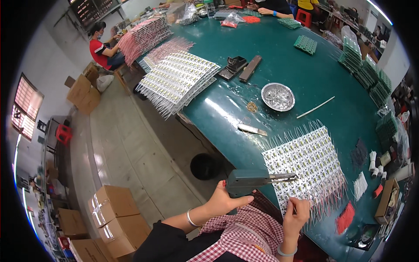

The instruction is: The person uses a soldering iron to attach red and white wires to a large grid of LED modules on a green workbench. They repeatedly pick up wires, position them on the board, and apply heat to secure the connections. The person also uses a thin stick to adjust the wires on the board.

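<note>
Left hand (224, 201): soldering gun (253, 179) tip rightward

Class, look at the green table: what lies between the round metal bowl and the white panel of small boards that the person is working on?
In the head view, the stretch between the metal bowl and the panel of boards is bare green table. A thin white stick lies just to the right of that line.

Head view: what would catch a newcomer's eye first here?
The big dark green table fills the view, with a white panel of small circuit boards bristling with wires at its near edge. The left hand holds a grey pistol-shaped tool aimed at that panel, while the right hand touches its lower edge. Farther left, fanned stacks of similar panels overhang the table.
</note>
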Tool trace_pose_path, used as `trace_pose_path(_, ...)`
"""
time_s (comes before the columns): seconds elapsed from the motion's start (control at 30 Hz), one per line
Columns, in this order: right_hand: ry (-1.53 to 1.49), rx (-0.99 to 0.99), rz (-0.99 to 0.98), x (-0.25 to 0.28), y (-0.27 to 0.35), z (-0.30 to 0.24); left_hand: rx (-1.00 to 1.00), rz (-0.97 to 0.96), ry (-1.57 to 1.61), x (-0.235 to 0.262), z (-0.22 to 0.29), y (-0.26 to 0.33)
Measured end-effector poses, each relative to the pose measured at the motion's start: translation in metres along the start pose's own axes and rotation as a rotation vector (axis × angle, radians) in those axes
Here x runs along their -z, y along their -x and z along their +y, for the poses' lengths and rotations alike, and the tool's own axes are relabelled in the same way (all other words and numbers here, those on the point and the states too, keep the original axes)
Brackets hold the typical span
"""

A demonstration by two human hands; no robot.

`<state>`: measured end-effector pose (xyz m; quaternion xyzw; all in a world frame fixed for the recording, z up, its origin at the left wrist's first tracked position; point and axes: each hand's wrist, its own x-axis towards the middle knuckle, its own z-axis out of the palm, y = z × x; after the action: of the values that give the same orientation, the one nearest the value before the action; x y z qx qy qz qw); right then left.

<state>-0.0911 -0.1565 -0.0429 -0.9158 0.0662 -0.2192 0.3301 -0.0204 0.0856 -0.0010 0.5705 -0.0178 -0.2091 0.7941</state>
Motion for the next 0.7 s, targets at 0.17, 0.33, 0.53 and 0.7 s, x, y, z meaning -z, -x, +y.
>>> trace_pose_path(0.17,-0.022,-0.022,0.009,0.011,0.009,-0.006,0.026,0.005,-0.025,0.011,-0.007,0.009)
trace_pose_path(0.33,0.015,0.037,0.001,0.013,0.009,-0.017,0.022,-0.044,-0.047,0.007,-0.013,0.013)
trace_pose_path(0.53,0.003,-0.001,0.011,0.012,0.009,-0.012,0.245,0.034,-0.256,0.011,-0.020,0.030)
trace_pose_path(0.7,0.024,0.007,0.077,0.011,0.009,-0.008,0.149,0.055,-0.281,0.000,-0.014,0.036)
